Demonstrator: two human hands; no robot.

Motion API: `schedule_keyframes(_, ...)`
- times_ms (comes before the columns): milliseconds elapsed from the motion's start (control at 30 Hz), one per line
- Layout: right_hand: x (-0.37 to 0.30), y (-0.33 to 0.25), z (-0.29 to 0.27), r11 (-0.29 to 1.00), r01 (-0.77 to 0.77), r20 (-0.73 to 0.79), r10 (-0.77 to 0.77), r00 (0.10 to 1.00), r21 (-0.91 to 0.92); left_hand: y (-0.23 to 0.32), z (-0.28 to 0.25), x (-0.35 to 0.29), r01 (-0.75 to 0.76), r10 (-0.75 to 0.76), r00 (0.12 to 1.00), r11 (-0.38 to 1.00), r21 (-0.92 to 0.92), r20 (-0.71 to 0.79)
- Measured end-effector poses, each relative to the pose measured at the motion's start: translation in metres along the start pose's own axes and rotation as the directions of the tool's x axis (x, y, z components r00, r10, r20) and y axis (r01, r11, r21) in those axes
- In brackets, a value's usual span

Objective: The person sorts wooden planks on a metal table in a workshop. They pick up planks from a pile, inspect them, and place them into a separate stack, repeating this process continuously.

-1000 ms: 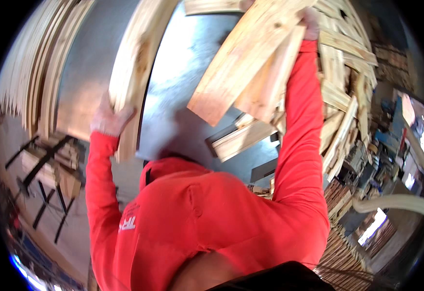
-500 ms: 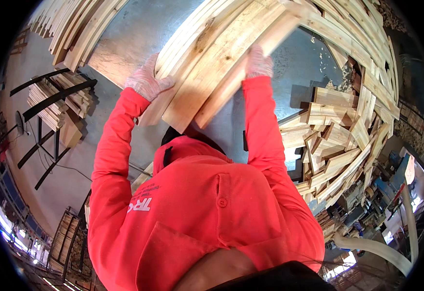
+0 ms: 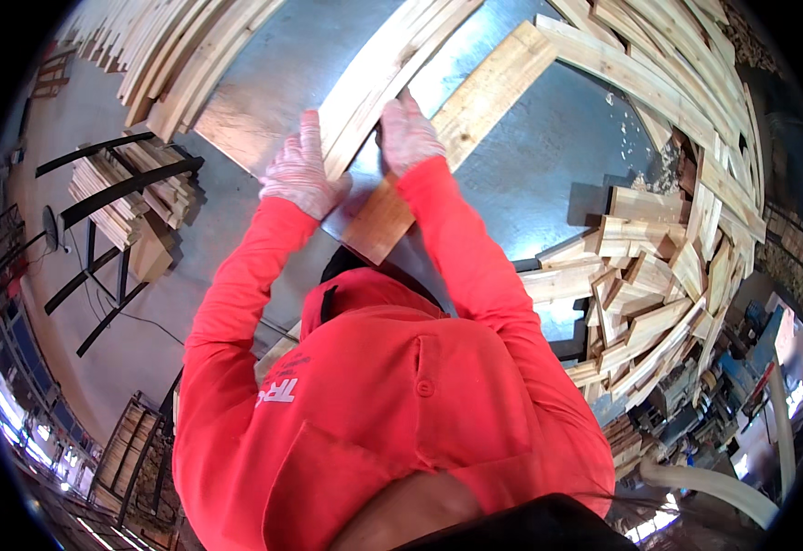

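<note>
A narrow row of long pale boards [image 3: 378, 78] stands close together on the grey metal tabletop [image 3: 521, 151]. My left hand [image 3: 305, 170], in a light knitted glove, lies along its left side near the close end. The fingers are stretched out, with the thumb apart by the board ends. On the opposite side, my right hand [image 3: 409, 138], gloved alike, rests extended fingers against the row. A single flat board [image 3: 498, 87] lies apart to the right and runs beneath my right wrist. Its near end comes out between my forearms.
At the upper left stands a stack of long strips [image 3: 181, 64]. A black metal frame [image 3: 126, 188] is left of the table, beside more stacked wood. A jumbled pile of short offcuts [image 3: 645, 275] and long boards [image 3: 658, 78] covers the right side, with shavings beside it.
My right hand has moved left, closer to my left hand. The boards that were fanned between my hands are now a narrow row, and one board lies separate on the right.
</note>
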State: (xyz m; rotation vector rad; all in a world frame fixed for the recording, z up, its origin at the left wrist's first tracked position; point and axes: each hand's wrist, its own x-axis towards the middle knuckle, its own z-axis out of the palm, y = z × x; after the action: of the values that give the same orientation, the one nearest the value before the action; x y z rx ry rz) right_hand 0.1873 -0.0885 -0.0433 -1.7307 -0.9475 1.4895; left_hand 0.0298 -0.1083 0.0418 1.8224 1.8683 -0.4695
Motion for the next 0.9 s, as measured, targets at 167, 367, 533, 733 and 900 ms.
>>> schedule_keyframes(167,-0.01,0.035,-0.005,0.677,-0.02,0.027,0.001,1.0,0.736,-0.058,0.016,0.033,-0.232,0.381,0.92,0.332,-0.914,-0.095)
schedule_keyframes(367,-0.043,-0.04,0.016,0.759,0.043,0.019,-0.073,0.997,0.65,-0.055,0.059,0.056,0.357,0.4,0.901,-0.466,-0.81,0.167)
schedule_keyframes(533,-0.012,-0.032,0.047,0.997,0.076,-0.129,-0.073,0.989,0.02,-0.066,0.074,0.096,0.009,-0.001,1.0,0.662,-0.75,0.011)
schedule_keyframes(733,-0.005,-0.03,0.08,0.998,0.065,-0.208,-0.065,0.976,-0.007,-0.108,-0.071,0.136,-0.028,0.041,0.927,0.999,0.04,-0.374)
schedule_keyframes(900,0.021,-0.043,0.134,0.997,0.05,-0.307,-0.064,0.95,-0.052,-0.16,-0.125,0.19,-0.016,0.069,0.986,0.945,0.327,-0.152)
